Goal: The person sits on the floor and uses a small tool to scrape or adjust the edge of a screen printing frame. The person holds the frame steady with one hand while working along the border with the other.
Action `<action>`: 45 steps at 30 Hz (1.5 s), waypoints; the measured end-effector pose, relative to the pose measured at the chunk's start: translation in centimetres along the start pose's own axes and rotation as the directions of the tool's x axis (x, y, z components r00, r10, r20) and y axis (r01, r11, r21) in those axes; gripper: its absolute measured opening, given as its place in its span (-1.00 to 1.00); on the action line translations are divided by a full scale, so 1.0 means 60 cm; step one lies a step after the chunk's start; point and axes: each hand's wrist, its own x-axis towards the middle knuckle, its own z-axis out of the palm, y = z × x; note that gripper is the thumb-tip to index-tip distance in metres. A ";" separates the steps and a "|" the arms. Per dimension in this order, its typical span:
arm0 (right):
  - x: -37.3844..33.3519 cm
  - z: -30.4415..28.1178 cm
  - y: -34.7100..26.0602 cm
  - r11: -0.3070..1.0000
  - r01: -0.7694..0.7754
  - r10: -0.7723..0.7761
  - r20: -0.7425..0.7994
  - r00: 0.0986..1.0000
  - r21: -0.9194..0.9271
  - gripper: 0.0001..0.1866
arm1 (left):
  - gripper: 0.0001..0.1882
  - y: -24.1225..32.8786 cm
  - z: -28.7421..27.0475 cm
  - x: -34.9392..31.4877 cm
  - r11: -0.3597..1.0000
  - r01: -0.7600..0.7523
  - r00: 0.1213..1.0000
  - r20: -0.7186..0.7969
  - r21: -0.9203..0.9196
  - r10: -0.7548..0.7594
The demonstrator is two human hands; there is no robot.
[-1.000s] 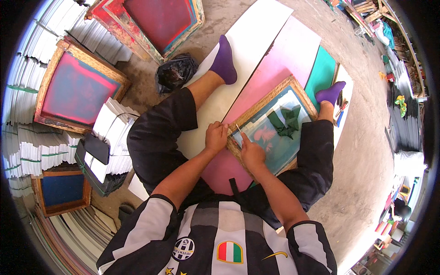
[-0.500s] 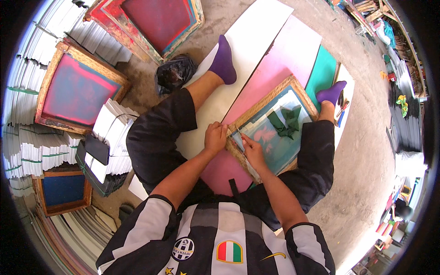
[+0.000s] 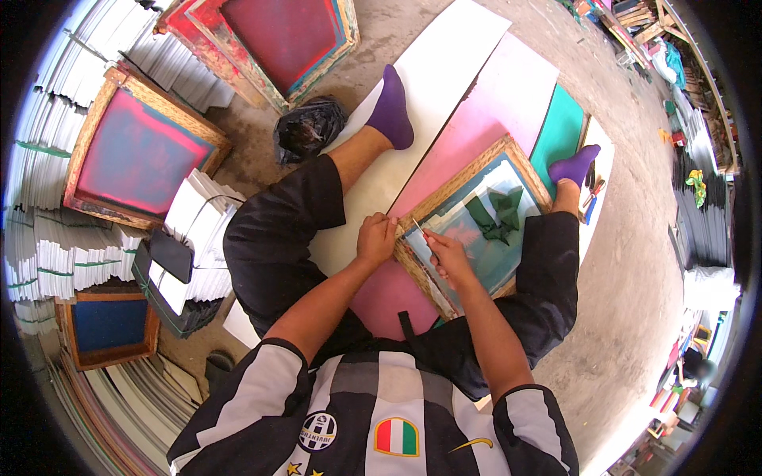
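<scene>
Right hand (image 3: 450, 259) has backed off slightly to the right; left hand (image 3: 376, 239) about where it was.

Compared with half a second ago, more of the slim tool (image 3: 426, 236) shows, a red part included. Right grip: fingers closed around the tool, thin tip angled up-left toward the near-left corner of the wooden frame (image 3: 454, 186). Left grip: fingers bent in at that same corner; cannot tell if they have hold of anything.

Frame lies between the person's legs, over the pink sheet (image 3: 500, 87), right leg just beside it. Its blue screen (image 3: 490, 270) has dark green pieces (image 3: 506, 208) on it, toward the far right side. Green sheet (image 3: 559, 127) runs beside the pink one, white sheet (image 3: 452, 47) on the other side. Hand tools (image 3: 594, 198) near the right foot.
</scene>
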 end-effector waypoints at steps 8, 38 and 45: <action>-0.029 0.015 0.005 0.574 0.254 -0.419 -0.012 0.908 -0.778 -0.59 | -0.65 0.004 -0.003 -0.001 1.000 0.014 1.000 0.014 -0.003 -0.014; -0.027 0.027 0.004 0.404 0.217 -0.422 0.029 0.906 -0.889 -0.61 | -0.64 -0.005 0.007 0.000 1.000 -0.019 1.000 -0.016 -0.001 0.019; -0.033 0.025 0.004 0.521 0.235 -0.385 0.020 0.923 -0.820 -0.54 | -0.64 0.002 0.001 -0.001 0.999 -0.024 0.999 -0.029 -0.025 0.024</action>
